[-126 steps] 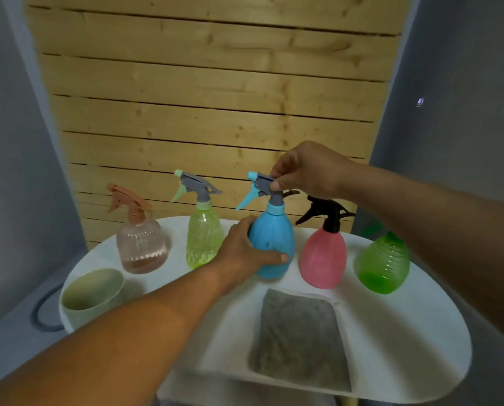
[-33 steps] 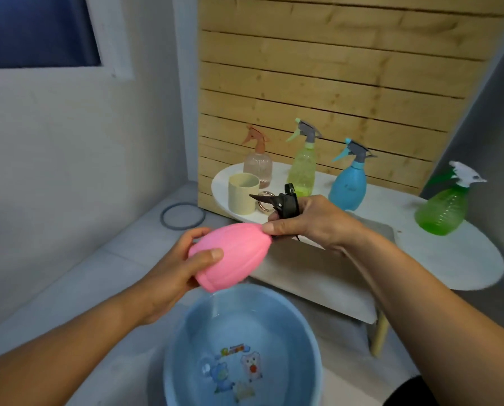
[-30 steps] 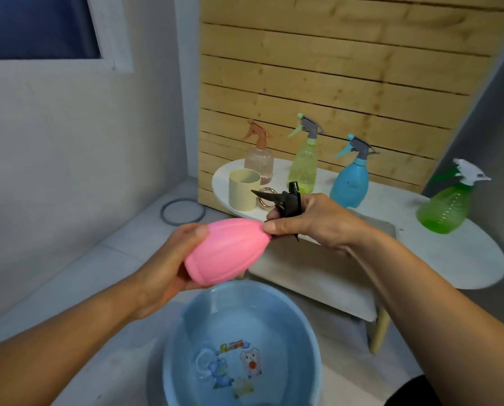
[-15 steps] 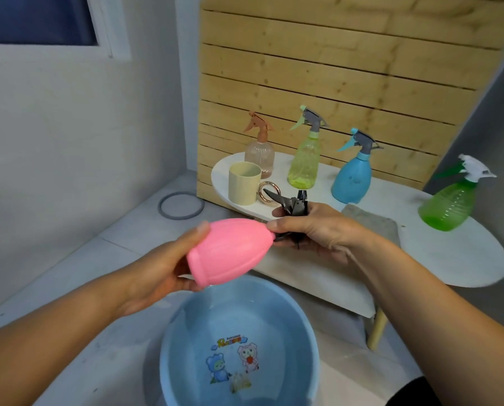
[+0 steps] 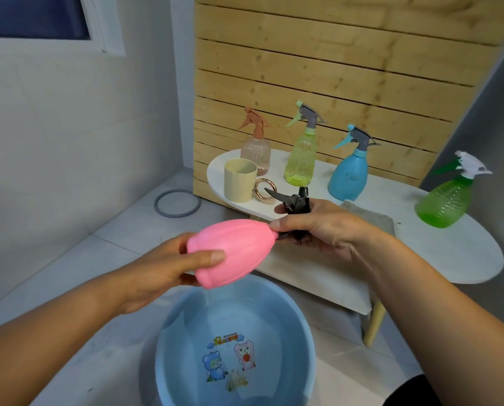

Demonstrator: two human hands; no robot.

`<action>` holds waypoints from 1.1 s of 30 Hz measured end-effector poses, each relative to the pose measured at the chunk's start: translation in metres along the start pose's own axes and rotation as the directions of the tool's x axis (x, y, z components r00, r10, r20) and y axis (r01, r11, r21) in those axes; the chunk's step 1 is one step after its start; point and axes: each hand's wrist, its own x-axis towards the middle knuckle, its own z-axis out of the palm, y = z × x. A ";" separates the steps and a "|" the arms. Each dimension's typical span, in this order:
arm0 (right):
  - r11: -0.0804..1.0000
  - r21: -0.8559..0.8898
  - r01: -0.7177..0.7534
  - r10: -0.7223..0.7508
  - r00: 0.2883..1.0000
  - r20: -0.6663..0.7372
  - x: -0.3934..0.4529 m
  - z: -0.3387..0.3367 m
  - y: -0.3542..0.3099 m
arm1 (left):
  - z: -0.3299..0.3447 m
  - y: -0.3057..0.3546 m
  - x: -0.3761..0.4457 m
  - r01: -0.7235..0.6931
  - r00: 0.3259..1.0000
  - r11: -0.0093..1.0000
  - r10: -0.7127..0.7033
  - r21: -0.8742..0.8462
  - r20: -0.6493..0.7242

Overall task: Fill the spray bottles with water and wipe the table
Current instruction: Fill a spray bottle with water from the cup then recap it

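Observation:
The pink spray bottle [image 5: 236, 250] lies sideways in the air above a blue basin [image 5: 300, 344] with water and a cartoon print on its bottom. My left hand [image 5: 168, 265] grips the bottle's base end. My right hand [image 5: 318, 227] grips its black spray head [image 5: 296, 200] at the neck. A thin trickle of water falls from the bottle's base into the basin. On the white oval table [image 5: 438, 259] stand a peach spray bottle [image 5: 255, 153], a yellow-green one [image 5: 302, 156], a blue one [image 5: 348, 177] and a green one [image 5: 445, 200]. A grey cloth [image 5: 373, 219] lies behind my right wrist.
A cream cup [image 5: 239, 184] with a gold ring handle stands at the table's left end. A wooden slat panel [image 5: 332, 68] backs the table. A grey ring [image 5: 177, 204] lies on the tiled floor by the white wall. A table leg [image 5: 375, 323] stands right of the basin.
Since four seconds ago I left the blue bottle on the table and hold the pink one over the basin. In the last second the pink bottle's base dipped slightly and my left thumb came back over it.

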 end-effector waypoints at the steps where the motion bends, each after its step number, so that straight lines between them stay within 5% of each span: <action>1: 1.000 -0.007 0.023 -0.023 1.000 -0.004 -0.001 -0.001 -0.003 | -0.001 0.000 0.001 0.021 1.000 0.999 -0.021 -0.027 0.013; 8: 0.984 0.075 0.159 -0.144 0.974 -0.176 0.006 -0.043 -0.013 | -0.016 0.002 0.001 0.181 0.983 0.935 -0.163 -0.305 0.083; 14: 0.983 0.180 0.035 0.051 0.891 -0.451 0.031 -0.103 0.018 | -0.020 -0.002 0.001 0.150 0.987 0.909 -0.157 -0.388 0.013; 22: 0.945 0.316 -0.089 0.234 0.857 -0.459 0.076 -0.109 0.037 | 0.004 0.006 0.005 0.103 0.994 0.871 -0.100 -0.480 0.032; 33: 0.980 -0.089 -0.176 0.080 0.766 -0.638 0.096 -0.101 0.056 | -0.002 -0.006 0.006 0.126 0.992 0.856 -0.095 -0.501 0.087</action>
